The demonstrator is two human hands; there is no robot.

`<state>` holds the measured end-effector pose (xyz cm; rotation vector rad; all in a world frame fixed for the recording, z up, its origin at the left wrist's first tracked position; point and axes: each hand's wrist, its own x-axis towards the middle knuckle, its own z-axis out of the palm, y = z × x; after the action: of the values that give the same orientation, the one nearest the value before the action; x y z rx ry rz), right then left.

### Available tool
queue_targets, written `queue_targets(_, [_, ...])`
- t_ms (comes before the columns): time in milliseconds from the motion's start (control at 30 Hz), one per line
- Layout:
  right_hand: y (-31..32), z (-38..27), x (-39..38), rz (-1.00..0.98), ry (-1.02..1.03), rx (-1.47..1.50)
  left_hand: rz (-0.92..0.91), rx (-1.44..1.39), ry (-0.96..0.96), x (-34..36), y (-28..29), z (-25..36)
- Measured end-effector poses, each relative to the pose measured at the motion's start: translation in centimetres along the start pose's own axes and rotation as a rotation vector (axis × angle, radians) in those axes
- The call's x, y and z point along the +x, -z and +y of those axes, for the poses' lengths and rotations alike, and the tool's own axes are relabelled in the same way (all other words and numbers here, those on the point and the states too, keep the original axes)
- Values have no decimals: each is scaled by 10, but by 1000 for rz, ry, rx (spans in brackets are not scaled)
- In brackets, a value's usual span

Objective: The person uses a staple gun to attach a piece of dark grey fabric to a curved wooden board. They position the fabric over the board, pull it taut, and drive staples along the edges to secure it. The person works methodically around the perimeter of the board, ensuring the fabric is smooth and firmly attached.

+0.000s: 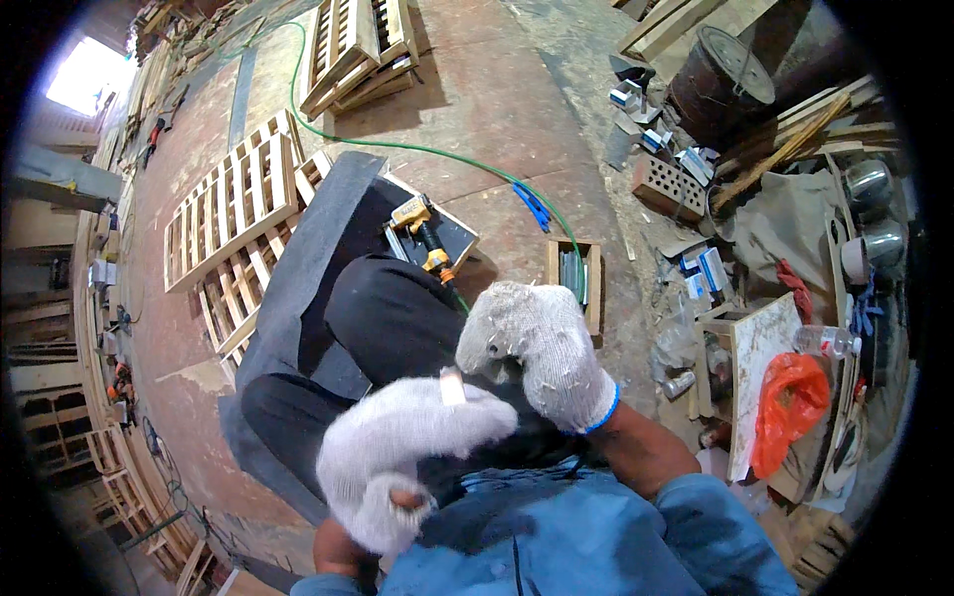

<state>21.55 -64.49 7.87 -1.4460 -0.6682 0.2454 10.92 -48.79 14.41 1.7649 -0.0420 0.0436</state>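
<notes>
Both my hands wear pale knit gloves and are held close together over my lap. A small, flat, pale strip sticks up from the closed fingers of my left hand; its kind is not clear. The left glove has a hole near the wrist. My right hand, in a stained glove with a blue cuff edge, has its fingers curled; whatever they hold, if anything, is hidden. Just beyond my knee, a yellow and black nail gun lies on a dark surface, with the green hose near it.
Slatted wooden frames lie ahead on the left, with more slatted frames farther off. A small wooden box and blue strips are on the floor. To the right are a perforated brick, a rusty drum and an orange bag.
</notes>
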Motion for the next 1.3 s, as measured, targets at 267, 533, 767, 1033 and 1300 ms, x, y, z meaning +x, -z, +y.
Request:
queue_targets(267, [-16,-14,14,-34,386,-121,-302,-228,-332,6,17,0])
queue_targets(533, [-16,-15,9,-88,370,-296,-115,20,-89,-13,13,12])
queue_targets(767, [-10,-23,14,-270,170,-68,-360,-330,-577,14,19,-28])
queue_targets(1033, [-17,-40,16,-282,11,196,-401,-373,-479,6,19,-12])
queue_targets(1300, [-33,-39,-1,-201,5,-34,-321,-308,-284,-8,20,-29])
